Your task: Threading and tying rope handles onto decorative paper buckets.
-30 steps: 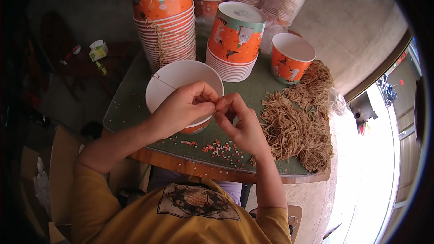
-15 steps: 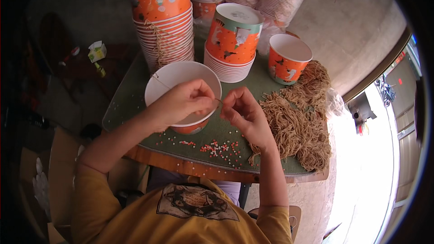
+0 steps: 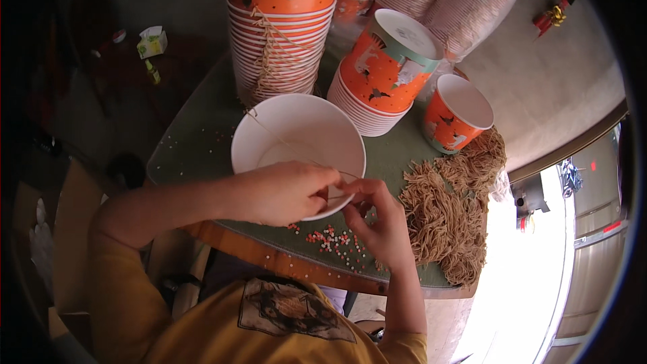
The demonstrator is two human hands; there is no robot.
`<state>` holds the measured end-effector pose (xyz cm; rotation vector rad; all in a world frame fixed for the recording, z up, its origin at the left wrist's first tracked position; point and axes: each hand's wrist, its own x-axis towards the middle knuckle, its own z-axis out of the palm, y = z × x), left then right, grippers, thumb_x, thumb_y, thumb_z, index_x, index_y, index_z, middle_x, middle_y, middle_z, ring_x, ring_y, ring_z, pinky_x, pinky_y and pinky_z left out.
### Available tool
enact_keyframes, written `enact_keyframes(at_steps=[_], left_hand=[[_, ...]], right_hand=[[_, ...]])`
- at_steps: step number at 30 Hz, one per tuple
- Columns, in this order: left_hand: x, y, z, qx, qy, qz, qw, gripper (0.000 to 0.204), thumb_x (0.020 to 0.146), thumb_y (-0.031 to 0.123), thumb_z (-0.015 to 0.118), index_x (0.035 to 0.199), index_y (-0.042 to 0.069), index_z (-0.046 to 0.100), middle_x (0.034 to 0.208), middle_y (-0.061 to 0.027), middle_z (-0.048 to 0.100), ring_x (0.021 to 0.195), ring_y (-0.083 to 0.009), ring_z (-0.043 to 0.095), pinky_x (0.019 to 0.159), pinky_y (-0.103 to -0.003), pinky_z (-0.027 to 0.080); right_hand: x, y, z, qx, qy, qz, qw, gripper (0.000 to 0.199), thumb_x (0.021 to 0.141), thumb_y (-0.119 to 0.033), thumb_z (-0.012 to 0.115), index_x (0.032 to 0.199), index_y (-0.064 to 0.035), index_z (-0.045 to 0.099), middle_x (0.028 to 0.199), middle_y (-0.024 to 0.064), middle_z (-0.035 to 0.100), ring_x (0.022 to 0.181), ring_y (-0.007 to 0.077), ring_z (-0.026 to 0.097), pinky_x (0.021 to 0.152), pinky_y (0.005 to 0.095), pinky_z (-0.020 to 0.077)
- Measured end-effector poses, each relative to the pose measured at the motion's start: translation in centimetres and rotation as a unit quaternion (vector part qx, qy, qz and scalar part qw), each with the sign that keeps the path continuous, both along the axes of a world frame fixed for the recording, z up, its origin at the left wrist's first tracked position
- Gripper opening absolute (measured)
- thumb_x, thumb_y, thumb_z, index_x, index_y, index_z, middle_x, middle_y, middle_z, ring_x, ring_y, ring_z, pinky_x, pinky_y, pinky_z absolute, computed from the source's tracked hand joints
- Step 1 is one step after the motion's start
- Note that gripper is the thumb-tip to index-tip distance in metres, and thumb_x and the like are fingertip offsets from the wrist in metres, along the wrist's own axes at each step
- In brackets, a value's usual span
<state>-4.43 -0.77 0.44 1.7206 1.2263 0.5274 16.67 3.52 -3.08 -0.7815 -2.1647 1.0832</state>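
Observation:
A paper bucket (image 3: 269, 152) with a white inside stands on the table in front of me. A thin tan string (image 3: 282, 136) passes through the far left of its rim and runs across its mouth to my hands. My left hand (image 3: 286, 194) lies over the near part of the mouth, its fingers closed on the string close to the right rim. At that rim my right hand (image 3: 381, 222) pinches the string near its end, thumb and forefinger curled at the bucket's edge. Both sets of fingertips are partly hidden.
Right of the bucket lies a heap of tan strings (image 3: 445, 222). Small white and orange pellets (image 3: 335, 239) are scattered near the front edge. Beyond stand a tall bucket stack (image 3: 280, 47), an upside-down stack (image 3: 377, 71), a single orange bucket (image 3: 448, 125) and wrapped stacks (image 3: 465, 13).
Both hands have moved nearer, down to the bucket's right rim, with the string still between them. The view has tilted, so the stacks appear farther right.

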Motion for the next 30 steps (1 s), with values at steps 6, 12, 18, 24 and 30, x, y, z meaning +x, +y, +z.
enact_keyframes(at_steps=[6, 12, 18, 24, 30], left_hand=[[-0.1, 1.0, -1.3, 0.081, 0.023, 0.005, 0.996, 0.015, 0.085, 0.01, 0.054, 0.096, -0.001, 0.055, 0.085, -0.0192, 0.064, 0.082, -0.0384, 0.063, 0.073, -0.046, 0.048], [-1.3, 1.1, 0.0, 0.085, -0.009, 0.021, 0.996, 0.009, 0.085, 0.007, 0.053, 0.091, 0.002, 0.05, 0.075, -0.0164, 0.062, 0.07, -0.0363, 0.061, 0.064, -0.044, 0.047], [-0.9, 1.0, 0.1, 0.069, -0.124, 0.081, 0.987, 0.008, 0.088, -0.001, 0.054, 0.093, 0.004, 0.051, 0.081, -0.0041, 0.058, 0.071, -0.01, 0.054, 0.066, -0.025, 0.045], [0.2, 1.1, -0.3, -0.073, -0.338, 0.131, 0.929, 0.004, 0.096, 0.005, 0.051, 0.098, 0.003, 0.05, 0.087, -0.0025, 0.056, 0.078, -0.0066, 0.055, 0.071, -0.022, 0.047], [1.1, 1.4, -1.0, -0.084, -0.35, 0.159, 0.919, 0.008, 0.094, 0.007, 0.054, 0.098, 0.0, 0.053, 0.085, -0.0028, 0.055, 0.077, -0.0078, 0.053, 0.071, -0.023, 0.046]], right_hand=[[-0.6, -0.1, -0.3, 0.004, 0.006, 0.003, 1.0, 0.03, 0.079, 0.003, 0.067, 0.106, -0.0044, 0.056, 0.093, 0.0072, 0.063, 0.075, 0.0149, 0.062, 0.067, 0.0264, 0.051], [-0.8, -0.3, -1.4, -0.08, 0.074, -0.008, 0.994, 0.043, 0.08, 0.005, 0.067, 0.118, -0.004, 0.05, 0.086, 0.0055, 0.063, 0.073, 0.0116, 0.06, 0.068, 0.0248, 0.0496], [-1.0, -0.1, -0.9, -0.005, 0.068, 0.014, 0.998, 0.049, 0.081, 0.007, 0.065, 0.124, -0.0029, 0.044, 0.08, 0.0053, 0.062, 0.068, 0.0123, 0.061, 0.064, 0.0257, 0.0503], [-1.0, -0.1, -0.4, 0.025, 0.059, 0.048, 0.997, 0.05, 0.079, 0.01, 0.063, 0.123, -0.0026, 0.043, 0.079, 0.0078, 0.062, 0.066, 0.0161, 0.063, 0.063, 0.0286, 0.0516], [-0.8, 0.4, 0.1, 0.04, 0.093, 0.067, 0.993, 0.048, 0.077, 0.01, 0.061, 0.121, -0.0028, 0.045, 0.077, 0.0067, 0.059, 0.068, 0.0165, 0.062, 0.064, 0.0282, 0.0502]])
